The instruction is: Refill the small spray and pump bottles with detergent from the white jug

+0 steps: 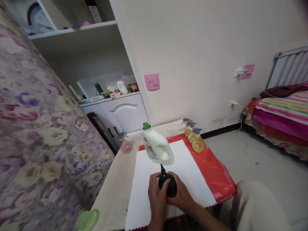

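Your left hand [156, 191] and right hand [181, 192] grip the dark pump bottle [172, 186] between them, on the near side of the pale green jug [157, 146]. Yellow spray bottles [198, 145] stand to the jug's right on the table [111, 192], a pink spray bottle [126, 146] to its left.

2 hands [157, 194] around dark bottle [171, 188] | pale jug [155, 139] beyond | 3 spray bottles [198, 146] right | pink spray bottle [126, 146] left

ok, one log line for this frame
left hand: on dark bottle | right hand: on same bottle | white jug: upright, on white sheet, beyond hands
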`<state>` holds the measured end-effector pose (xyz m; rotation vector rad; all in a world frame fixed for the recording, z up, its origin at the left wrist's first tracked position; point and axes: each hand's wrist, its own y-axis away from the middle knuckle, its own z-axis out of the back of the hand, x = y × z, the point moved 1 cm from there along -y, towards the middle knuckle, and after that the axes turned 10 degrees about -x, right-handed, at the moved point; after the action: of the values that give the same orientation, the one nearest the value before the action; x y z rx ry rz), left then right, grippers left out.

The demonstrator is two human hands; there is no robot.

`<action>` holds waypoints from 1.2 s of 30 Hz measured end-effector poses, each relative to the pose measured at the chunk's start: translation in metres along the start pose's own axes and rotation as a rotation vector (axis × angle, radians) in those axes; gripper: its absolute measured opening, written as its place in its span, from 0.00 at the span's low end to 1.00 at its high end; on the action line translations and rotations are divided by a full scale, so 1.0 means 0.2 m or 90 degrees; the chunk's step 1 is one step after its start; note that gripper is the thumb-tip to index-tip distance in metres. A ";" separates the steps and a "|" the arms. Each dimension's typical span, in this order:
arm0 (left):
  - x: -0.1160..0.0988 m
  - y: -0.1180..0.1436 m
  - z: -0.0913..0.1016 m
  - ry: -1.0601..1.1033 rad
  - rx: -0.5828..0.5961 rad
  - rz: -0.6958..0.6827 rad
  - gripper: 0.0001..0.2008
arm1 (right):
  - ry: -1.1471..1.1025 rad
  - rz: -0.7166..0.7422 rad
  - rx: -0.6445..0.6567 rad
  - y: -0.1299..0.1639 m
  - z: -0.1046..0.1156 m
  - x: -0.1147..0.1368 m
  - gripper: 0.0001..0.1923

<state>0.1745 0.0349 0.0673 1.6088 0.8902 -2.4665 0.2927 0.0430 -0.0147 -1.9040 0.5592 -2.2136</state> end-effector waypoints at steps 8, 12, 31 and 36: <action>0.00 -0.02 0.00 0.002 0.033 -0.017 0.18 | 0.006 0.004 -0.005 -0.01 -0.01 -0.04 0.51; -0.02 -0.03 -0.01 -0.010 0.027 -0.036 0.10 | -0.001 0.000 -0.006 -0.01 -0.01 -0.03 0.50; -0.06 -0.05 0.01 0.021 0.157 -0.037 0.11 | 0.004 -0.010 0.008 0.00 0.00 -0.04 0.54; -0.05 -0.02 -0.01 -0.045 0.044 -0.040 0.11 | 0.000 0.005 -0.003 -0.01 0.00 -0.02 0.49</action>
<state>0.1787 0.0366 0.0769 1.5257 0.8676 -2.6064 0.2928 0.0458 -0.0177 -1.8998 0.5708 -2.2100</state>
